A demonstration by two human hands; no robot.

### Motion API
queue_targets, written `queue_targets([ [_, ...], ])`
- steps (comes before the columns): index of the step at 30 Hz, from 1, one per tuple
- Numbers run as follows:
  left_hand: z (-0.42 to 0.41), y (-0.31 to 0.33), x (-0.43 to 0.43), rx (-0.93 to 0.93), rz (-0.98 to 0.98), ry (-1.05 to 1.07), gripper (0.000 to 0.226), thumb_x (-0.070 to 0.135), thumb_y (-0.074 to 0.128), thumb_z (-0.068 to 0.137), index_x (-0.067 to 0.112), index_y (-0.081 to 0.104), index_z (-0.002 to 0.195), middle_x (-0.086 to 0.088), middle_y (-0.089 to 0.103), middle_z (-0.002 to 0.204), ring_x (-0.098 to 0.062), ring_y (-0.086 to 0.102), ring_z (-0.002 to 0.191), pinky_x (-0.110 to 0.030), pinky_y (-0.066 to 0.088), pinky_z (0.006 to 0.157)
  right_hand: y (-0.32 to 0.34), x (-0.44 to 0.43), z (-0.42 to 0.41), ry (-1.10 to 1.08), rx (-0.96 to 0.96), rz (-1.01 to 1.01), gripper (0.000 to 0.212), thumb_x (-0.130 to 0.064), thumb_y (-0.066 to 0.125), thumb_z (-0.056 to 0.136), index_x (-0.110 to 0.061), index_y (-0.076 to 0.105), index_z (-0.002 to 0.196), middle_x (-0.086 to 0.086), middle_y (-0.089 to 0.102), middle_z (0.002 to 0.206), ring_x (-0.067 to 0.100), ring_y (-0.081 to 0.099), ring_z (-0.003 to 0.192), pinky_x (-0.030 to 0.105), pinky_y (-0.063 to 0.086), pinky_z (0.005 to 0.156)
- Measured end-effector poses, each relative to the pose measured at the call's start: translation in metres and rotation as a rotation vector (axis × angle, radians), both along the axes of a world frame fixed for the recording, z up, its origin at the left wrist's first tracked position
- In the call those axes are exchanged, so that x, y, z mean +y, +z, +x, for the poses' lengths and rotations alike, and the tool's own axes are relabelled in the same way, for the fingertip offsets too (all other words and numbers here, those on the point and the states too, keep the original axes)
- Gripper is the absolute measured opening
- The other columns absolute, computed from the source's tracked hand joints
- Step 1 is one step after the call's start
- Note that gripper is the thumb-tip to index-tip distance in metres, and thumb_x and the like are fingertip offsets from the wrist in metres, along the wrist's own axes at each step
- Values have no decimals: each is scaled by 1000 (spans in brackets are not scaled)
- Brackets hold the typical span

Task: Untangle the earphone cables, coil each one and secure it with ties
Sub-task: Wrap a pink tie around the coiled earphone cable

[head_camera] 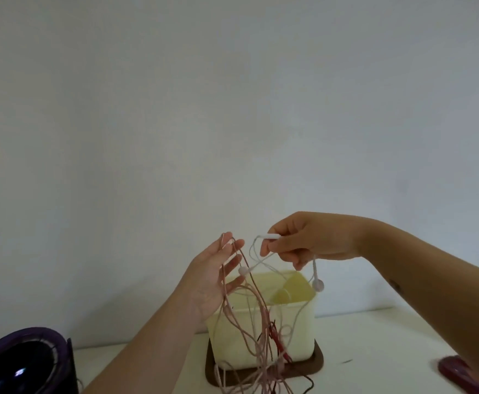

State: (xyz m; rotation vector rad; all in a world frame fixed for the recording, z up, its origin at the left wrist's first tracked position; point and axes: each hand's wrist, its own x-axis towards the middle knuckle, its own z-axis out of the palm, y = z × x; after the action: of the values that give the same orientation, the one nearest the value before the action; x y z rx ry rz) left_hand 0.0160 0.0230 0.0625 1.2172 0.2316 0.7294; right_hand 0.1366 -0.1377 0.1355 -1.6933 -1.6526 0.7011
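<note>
earphone cables (256,331) hang in a pink and white tangle in front of us, above the white table (374,342) and before a pale yellow container (298,334) that sits on a brown tray (316,365). our left hand (212,282) is spread wide, palm up, with pink strands draped over its fingers. our right hand (309,237) pinches a white cable's inline piece (269,236), one white earbud (318,285) dangling just below it and another (243,270) near the left fingers.
</note>
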Motion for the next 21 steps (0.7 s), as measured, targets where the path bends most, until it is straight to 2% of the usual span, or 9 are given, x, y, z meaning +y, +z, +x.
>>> queue_targets([
  [4, 1, -9, 2, 118, 152, 35, 26, 11, 62, 89, 15, 55, 114, -1, 57, 110, -20, 62, 93, -32, 53, 72, 9, -3, -2, -17, 83, 142, 20, -15, 44, 99, -12, 63, 94, -8, 47, 55, 7, 36, 50, 19, 43, 61],
  [6, 3, -18, 4, 251, 284, 78, 41, 10, 64, 88, 22, 48, 123, 2, 55, 116, -15, 63, 88, -27, 50, 69, 12, -1, -2, -84, 141, 271, 20, -16, 45, 98, -12, 64, 93, -7, 52, 57, 9, 37, 52, 19, 42, 58],
  [8, 1, -24, 5, 466, 478, 74, 43, 17, 61, 90, 26, 45, 129, 6, 58, 113, -10, 62, 86, -25, 48, 75, 15, 2, 0, -147, 193, 406, 20, -15, 46, 98, -11, 66, 94, -5, 56, 62, 10, 37, 53, 20, 40, 56],
  [11, -3, -30, 9, 804, 851, 85, 31, 33, 57, 92, 21, 59, 120, 4, 65, 109, -7, 61, 93, -23, 47, 82, 21, 5, 3, -230, 135, 496, 23, -17, 46, 99, -13, 69, 97, -5, 57, 67, 9, 37, 53, 20, 39, 55],
  [13, -4, -29, 12, 913, 1080, 234, 30, 37, 54, 92, 18, 64, 114, 4, 64, 116, -9, 59, 102, -25, 47, 91, 24, 8, 4, -265, 83, 501, 25, -19, 45, 99, -12, 69, 99, -4, 56, 69, 9, 36, 53, 20, 38, 56],
  [14, -4, -26, 10, 876, 1128, 303, 31, 37, 53, 93, 19, 63, 115, 5, 62, 120, -8, 57, 106, -25, 45, 93, 25, 10, 3, -272, 67, 498, 25, -19, 45, 99, -12, 69, 100, -4, 57, 70, 10, 36, 53, 20, 38, 55],
  [16, -2, -17, 0, 660, 1030, 249, 34, 39, 52, 93, 25, 56, 124, 12, 56, 127, -3, 53, 111, -21, 40, 95, 26, 13, 1, -267, 61, 486, 26, -20, 44, 100, -11, 69, 101, -4, 58, 72, 10, 36, 54, 19, 38, 55],
  [18, -1, -7, -19, 490, 800, -30, 41, 44, 54, 91, 32, 48, 131, 18, 55, 128, -1, 49, 118, -24, 35, 99, 23, 18, -3, -246, 109, 466, 26, -20, 43, 100, -11, 68, 101, -4, 62, 78, 9, 36, 53, 19, 39, 56],
  [21, -3, -6, -44, 499, 695, -352, 37, 37, 57, 91, 28, 49, 127, 14, 67, 106, -6, 56, 113, -33, 36, 104, 16, 25, -8, -233, 228, 458, 25, -20, 44, 100, -10, 67, 102, -1, 67, 91, 9, 34, 53, 20, 41, 57],
])
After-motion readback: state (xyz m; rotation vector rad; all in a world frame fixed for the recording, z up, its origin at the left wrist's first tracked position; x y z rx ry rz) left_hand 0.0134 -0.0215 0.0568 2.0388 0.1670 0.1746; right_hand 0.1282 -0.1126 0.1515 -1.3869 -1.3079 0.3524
